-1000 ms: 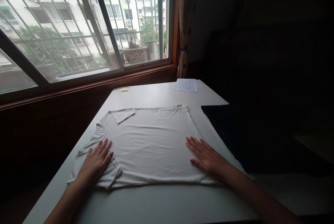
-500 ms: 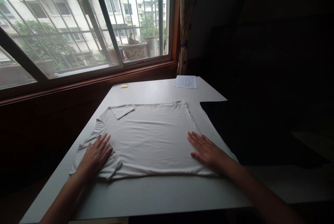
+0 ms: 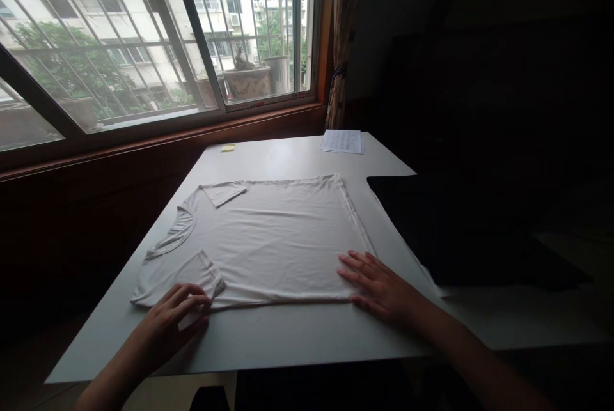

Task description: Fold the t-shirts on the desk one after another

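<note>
A white short-sleeved T-shirt (image 3: pixel 283 238) lies spread on a white table (image 3: pixel 297 341), its neckline to the left and bottom hem to the right. Both sleeves are turned in over the body. At the near sleeve, my left hand (image 3: pixel 175 318) has bent fingers, with thumb and fingertips closing on the shirt's near edge. Part of that edge is hidden beneath the hand. My right hand (image 3: pixel 378 286) rests flat near the lower hem corner, fingers stretched out and holding nothing. Shallow creases run across the cloth.
Dark fabric (image 3: pixel 460 232) lies over the table's right side. Printed papers (image 3: pixel 342 141) and yellow sticky notes (image 3: pixel 228 147) are at the far end. A barred window (image 3: pixel 144 40) and a tied curtain (image 3: pixel 339 72) stand beyond.
My left hand has slid from the shoulder area toward me, to the near sleeve edge, and its flat fingers have curled. My right hand stays by the hem. The view has tilted slightly downward.
</note>
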Available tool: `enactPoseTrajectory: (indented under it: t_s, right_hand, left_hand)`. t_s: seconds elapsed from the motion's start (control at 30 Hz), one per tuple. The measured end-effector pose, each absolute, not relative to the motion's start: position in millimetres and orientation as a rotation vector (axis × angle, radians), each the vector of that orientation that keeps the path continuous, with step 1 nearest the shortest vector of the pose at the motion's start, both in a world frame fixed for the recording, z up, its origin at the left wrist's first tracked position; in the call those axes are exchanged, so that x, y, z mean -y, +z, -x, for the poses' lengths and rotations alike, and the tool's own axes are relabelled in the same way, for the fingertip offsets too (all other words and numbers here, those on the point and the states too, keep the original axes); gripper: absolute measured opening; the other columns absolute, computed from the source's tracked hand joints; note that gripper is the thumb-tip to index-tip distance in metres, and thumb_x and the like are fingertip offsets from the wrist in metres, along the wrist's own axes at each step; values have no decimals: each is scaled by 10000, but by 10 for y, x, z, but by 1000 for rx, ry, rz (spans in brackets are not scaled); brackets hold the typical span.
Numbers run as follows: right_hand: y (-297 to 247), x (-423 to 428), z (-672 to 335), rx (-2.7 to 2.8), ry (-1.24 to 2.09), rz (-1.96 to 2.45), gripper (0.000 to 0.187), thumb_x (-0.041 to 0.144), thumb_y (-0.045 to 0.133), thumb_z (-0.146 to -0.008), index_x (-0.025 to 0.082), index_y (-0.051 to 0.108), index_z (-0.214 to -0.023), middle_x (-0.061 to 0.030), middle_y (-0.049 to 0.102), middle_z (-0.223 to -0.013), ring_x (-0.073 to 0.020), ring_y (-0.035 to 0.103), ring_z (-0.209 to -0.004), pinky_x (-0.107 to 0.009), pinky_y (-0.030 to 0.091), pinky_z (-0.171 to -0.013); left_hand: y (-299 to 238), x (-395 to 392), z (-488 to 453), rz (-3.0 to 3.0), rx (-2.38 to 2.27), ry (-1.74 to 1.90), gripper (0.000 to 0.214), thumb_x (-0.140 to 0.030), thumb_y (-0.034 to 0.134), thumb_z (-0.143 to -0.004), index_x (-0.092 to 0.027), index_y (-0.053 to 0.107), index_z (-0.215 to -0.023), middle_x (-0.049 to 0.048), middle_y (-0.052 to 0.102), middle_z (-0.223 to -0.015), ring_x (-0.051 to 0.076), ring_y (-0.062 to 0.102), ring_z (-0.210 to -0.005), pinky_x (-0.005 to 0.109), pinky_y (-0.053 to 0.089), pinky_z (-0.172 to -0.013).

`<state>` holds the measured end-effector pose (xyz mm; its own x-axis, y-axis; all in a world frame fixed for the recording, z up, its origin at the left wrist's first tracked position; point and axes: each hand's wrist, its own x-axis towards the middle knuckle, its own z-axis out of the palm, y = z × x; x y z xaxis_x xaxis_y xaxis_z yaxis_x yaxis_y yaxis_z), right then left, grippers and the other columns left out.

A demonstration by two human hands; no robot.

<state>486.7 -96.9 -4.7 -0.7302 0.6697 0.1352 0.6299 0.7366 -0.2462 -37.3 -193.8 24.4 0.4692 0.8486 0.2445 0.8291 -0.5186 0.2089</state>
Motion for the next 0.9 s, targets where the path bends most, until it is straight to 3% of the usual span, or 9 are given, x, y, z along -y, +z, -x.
enactPoseTrajectory:
  t_s: [0.13, 0.33, 0.47, 0.57, 0.73, 0.9]
  right_hand:
    - [-108, 982, -5000, 2678, 226, 1130, 535, 517, 497, -1021, 347, 475, -1528, -25, 377, -1635, -283, 320, -1517, -530, 298, -1233]
    - [-87, 1126, -5240, 2550, 193, 1168, 515, 487, 538, -1004, 296, 535, -1482, -76, 522, -1532, -289, 483, -1411, -491, 433, -1161]
    - [-92, 1272, -5373, 2410, 158, 1224, 419, 457, 580, -982, 302, 609, -1370, -96, 659, -1294, -292, 611, -1236, -463, 528, -1047]
    - [-85, 1358, -5429, 2355, 143, 1257, 289, 418, 585, -977, 274, 667, -1214, -98, 675, -1150, -269, 669, -1065, -424, 568, -955]
    - [13, 1441, -5399, 2412, 209, 1178, 155, 313, 580, -976, 265, 683, -1082, -81, 665, -1087, -232, 671, -984, -364, 584, -874]
    - [90, 1422, -5329, 2479, 146, 1068, 203, 189, 552, -984, 255, 691, -1116, -75, 674, -1061, -223, 656, -985, -377, 566, -884]
  left_hand:
    - [192, 1912, 360, -2707, -1515, 510, 209, -233, 548, -990, -281, 690, -1135, 72, 690, -1096, 193, 667, -982, 286, 589, -784]
    - [128, 1928, 391, -2802, -1520, 431, 287, -155, 510, -977, -281, 680, -1171, 66, 679, -1124, 192, 654, -988, 298, 577, -818]
    - [103, 1949, 395, -2828, -1520, 430, 302, -171, 496, -995, -289, 667, -1212, 77, 663, -1135, 187, 651, -973, 274, 578, -785]
    - [80, 1949, 415, -2842, -1514, 427, 274, -188, 500, -1008, -284, 669, -1202, 79, 658, -1125, 182, 653, -964, 266, 572, -782]
    - [55, 1942, 437, -2842, -1538, 499, 217, -192, 522, -1009, -262, 672, -1149, 68, 650, -1135, 166, 652, -963, 256, 560, -793]
    - [119, 1955, 372, -2836, -1548, 484, 159, -186, 523, -1015, -238, 659, -1077, 68, 648, -1102, 166, 646, -943, 258, 546, -775]
